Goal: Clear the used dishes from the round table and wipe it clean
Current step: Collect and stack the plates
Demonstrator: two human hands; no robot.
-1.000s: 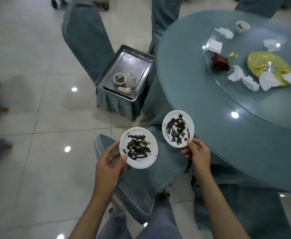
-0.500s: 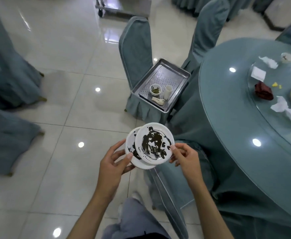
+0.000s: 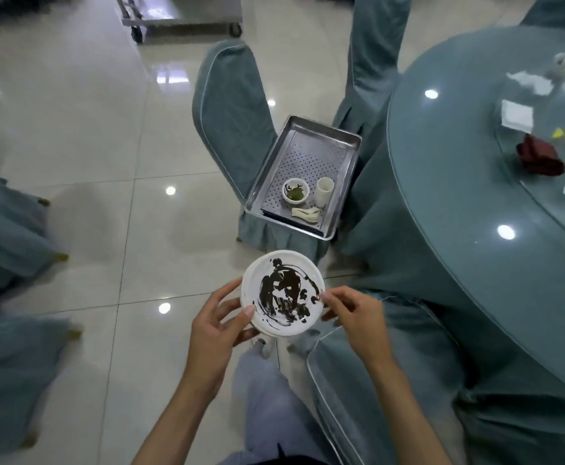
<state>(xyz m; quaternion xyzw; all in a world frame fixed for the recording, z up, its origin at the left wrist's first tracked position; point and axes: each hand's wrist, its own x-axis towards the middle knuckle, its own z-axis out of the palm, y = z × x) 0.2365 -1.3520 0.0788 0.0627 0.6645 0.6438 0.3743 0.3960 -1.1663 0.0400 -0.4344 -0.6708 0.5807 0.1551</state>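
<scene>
Two white plates smeared with dark sauce are stacked into one pile [image 3: 282,293] in front of me, over the floor. My left hand [image 3: 219,322] grips the pile's left rim, thumb on top. My right hand [image 3: 351,313] pinches its right rim. A steel tray [image 3: 307,142] lies on a covered chair seat just beyond, holding a small bowl [image 3: 295,190], a white cup [image 3: 324,191] and a white spoon [image 3: 306,214]. The round table [image 3: 442,182] at the right carries crumpled napkins [image 3: 517,115] and a dark red cloth [image 3: 539,157].
Teal-covered chairs stand around: one under the tray [image 3: 232,122], one at my right knee [image 3: 368,380], others at the left edge [image 3: 2,229]. A wheeled steel cart [image 3: 180,15] stands at the back. The floor is glossy tile.
The plate in my right hand has moved left and settled squarely on top of the plate in my left hand. My view has swung left, away from the table.
</scene>
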